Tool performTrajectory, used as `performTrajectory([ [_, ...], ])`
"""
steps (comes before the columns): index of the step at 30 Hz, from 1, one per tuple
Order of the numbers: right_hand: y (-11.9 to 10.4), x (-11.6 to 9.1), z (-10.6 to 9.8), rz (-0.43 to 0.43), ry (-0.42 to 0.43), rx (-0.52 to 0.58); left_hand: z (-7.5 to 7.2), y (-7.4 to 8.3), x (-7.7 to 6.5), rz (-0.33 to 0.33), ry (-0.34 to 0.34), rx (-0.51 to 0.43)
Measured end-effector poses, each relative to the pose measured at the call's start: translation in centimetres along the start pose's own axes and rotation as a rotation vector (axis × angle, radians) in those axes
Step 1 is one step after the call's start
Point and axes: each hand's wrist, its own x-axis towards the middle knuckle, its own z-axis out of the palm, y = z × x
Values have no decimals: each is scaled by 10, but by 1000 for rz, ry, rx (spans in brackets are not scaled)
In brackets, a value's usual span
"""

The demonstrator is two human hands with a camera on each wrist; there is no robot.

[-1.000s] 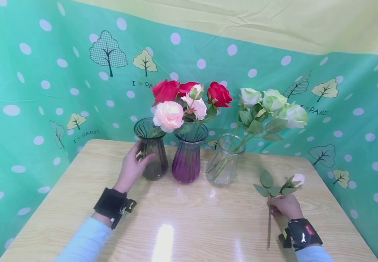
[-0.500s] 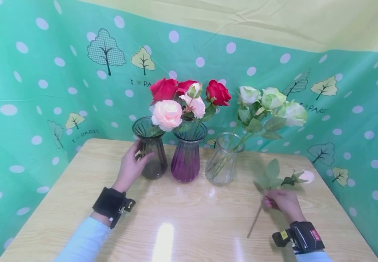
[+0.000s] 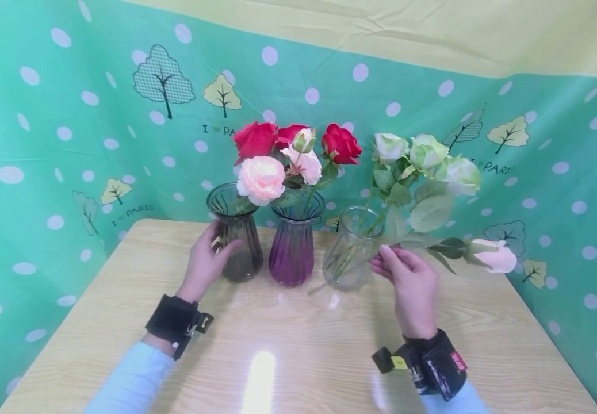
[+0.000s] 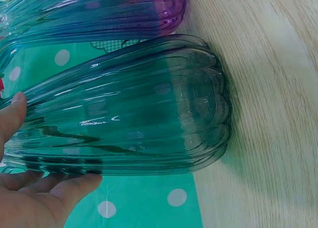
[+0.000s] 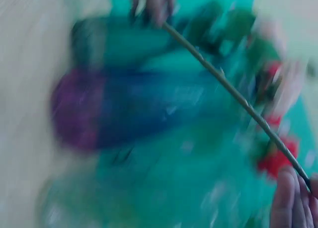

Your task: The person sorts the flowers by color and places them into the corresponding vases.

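Observation:
My left hand [image 3: 206, 261] grips the dark grey ribbed glass vase [image 3: 244, 253] around its side; in the left wrist view its thumb and fingers lie on either side of the glass. This vase stands upright on the table. My right hand [image 3: 413, 290] pinches the stem of a pale pink rose [image 3: 495, 257] in front of the clear glass vase [image 3: 347, 264]. Its bloom points right, and its leaves [image 3: 431, 213] overlap the white-green roses. In the right wrist view the bare stem [image 5: 233, 91] slants from my fingers toward the left hand.
A purple glass vase [image 3: 292, 259] stands between the other two, with red roses [image 3: 341, 145] above it. A light pink flower [image 3: 261, 180] leans over the grey vase's rim. White-green roses [image 3: 428, 152] spread from the clear vase. A dotted green cloth [image 3: 96, 172] hangs behind the table [image 3: 303, 356].
My right hand has lifted the pale pink rose from the right side of the table and carried it up and left to the clear vase. My left hand stays on the grey vase.

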Motion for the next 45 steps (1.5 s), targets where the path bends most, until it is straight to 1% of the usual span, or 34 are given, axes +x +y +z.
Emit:
performTrajectory([
  [2, -9, -7, 21, -74, 0, 84, -1, 0, 0, 1, 4, 3],
  [4, -17, -12, 40, -157, -11, 144, -1, -1, 0, 1, 5, 6],
  [7, -26, -14, 65, -281, -18, 184, -1, 0, -1, 4, 4, 8],
  [9, -31, -14, 80, -347, -20, 207, 0, 0, -1, 7, 3, 11],
  [14, -33, -14, 114, -449, -31, 258, 2, 0, -1, 8, 3, 16],
  [16, -30, -14, 125, -485, -33, 252, 3, 0, -1, 2, 2, 15],
  [18, -26, -15, 134, -505, -29, 216, 3, 1, -2, -3, 2, 11],
  [21, -21, -15, 145, -498, -38, 155, 3, 2, -2, -13, -3, 8],
  [24, -16, -16, 152, -481, -89, 52, 3, 2, -1, -25, -3, 5],
  [26, -13, -16, 155, -492, -160, -15, 3, 1, -1, -31, 0, 10],
  [28, -11, -16, 159, -483, -246, -42, 2, 1, 0, -29, 3, 17],
  [30, -7, -15, 162, -440, -329, -55, 2, 1, 0, -17, 7, 26],
  [32, -4, -15, 166, -380, -388, -92, 1, 1, 0, -4, 12, 31],
  [34, -1, -16, 169, -333, -401, -199, 1, 2, -1, 11, 18, 27],
  [36, 1, -18, 172, -321, -387, -343, 0, 2, -2, 25, 24, 21],
  [38, 4, -19, 174, -325, -386, -430, 0, 2, -2, 37, 25, 12],
  [39, 7, -20, 176, -325, -389, -460, 0, 3, -3, 40, 26, 9],
  [41, 11, -20, 178, -306, -410, -478, 0, 3, -3, 41, 29, 6],
  [42, 14, -20, 180, -294, -427, -463, 0, 4, -3, 38, 29, 3],
  [43, 17, -20, 181, -277, -441, -461, 0, 4, -3, 38, 28, 4],
  [44, 18, -20, 182, -249, -440, -491, 0, 4, -3, 34, 29, 5],
  [45, 21, -20, 182, -223, -445, -484, 0, 4, -3, 31, 28, 4],
])
